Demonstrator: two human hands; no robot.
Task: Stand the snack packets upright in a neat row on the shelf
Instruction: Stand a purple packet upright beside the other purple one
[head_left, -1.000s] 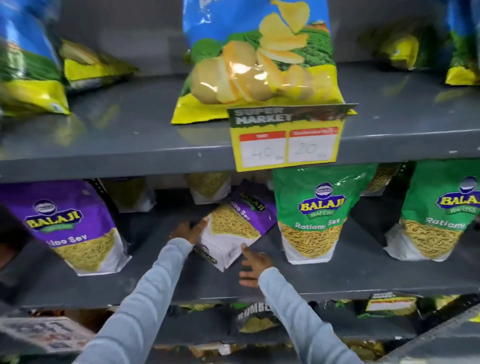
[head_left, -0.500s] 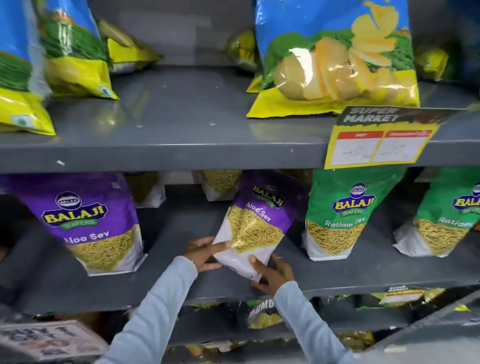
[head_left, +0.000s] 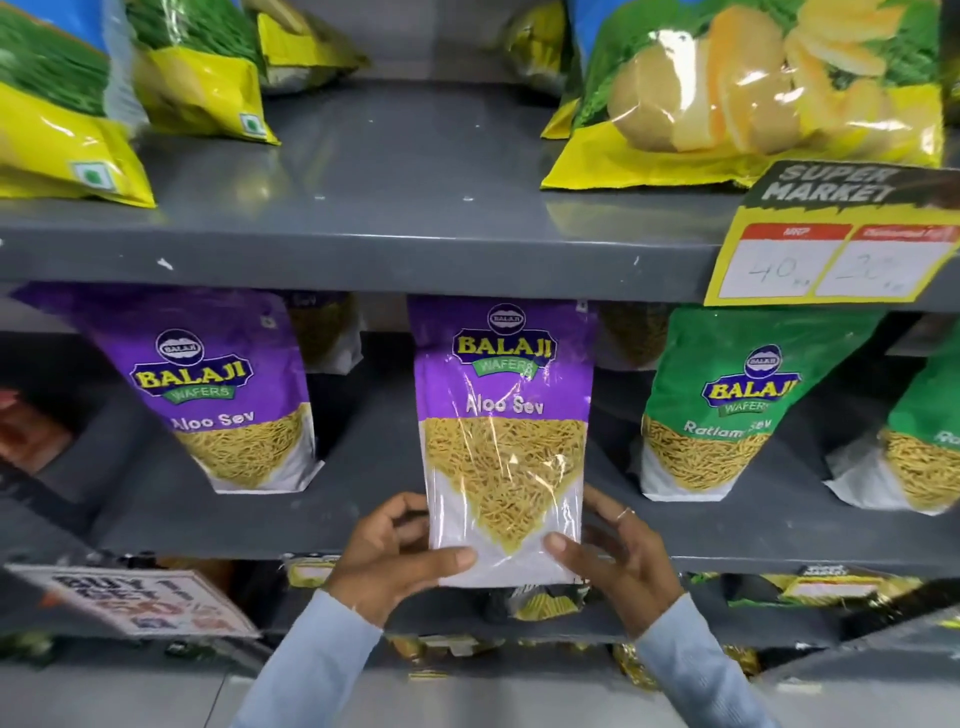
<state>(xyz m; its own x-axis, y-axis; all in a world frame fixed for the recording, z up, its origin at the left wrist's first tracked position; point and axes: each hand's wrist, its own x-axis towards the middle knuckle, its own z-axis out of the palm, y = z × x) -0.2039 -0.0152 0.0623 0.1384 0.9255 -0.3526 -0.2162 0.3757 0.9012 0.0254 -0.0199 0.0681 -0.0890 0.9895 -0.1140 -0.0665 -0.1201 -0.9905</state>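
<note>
- While gripped at its lower corners by both hands, purple Aloo Sev packet (head_left: 503, 431) held upright and square to the camera, bottom edge hanging just in front of the middle shelf (head_left: 363, 519) lip, top reaching the underside of the upper shelf (head_left: 395, 171).
- Left hand (head_left: 387, 564): fingers curled round the packet's lower left edge, thumb pressed flat across the clear front.
- Right hand (head_left: 618, 566): fingers wrapped behind the lower right edge, thumb on the front; ring (head_left: 625, 514) on one finger.
- Pale blue sleeves (head_left: 322, 670) on both forearms, rising from the bottom of the view.
- Grey painted metal shelving, glossy, with small white chips along the front edges.
- On the middle shelf, to the left: second purple packet (head_left: 223, 395) standing, leaning slightly; more packets behind it, partly hidden.
- To the right: green Ratlami Sev packet (head_left: 727, 405) standing, another green packet (head_left: 924, 447) cut off by the frame edge.
- On the upper shelf: blue-and-yellow chip bags (head_left: 753, 98) at right, similar bags (head_left: 67, 119) at left, bare grey gap between.
- Yellow price tag (head_left: 831, 244) clipped to the upper shelf edge at right, reading "SUPER MARKET", handwritten 40 and 20.
- Lower shelf (head_left: 467, 618) dim, packets only partly visible; blurred offer sign (head_left: 135, 603) at lower left.
- Pale floor (head_left: 156, 696) below.
</note>
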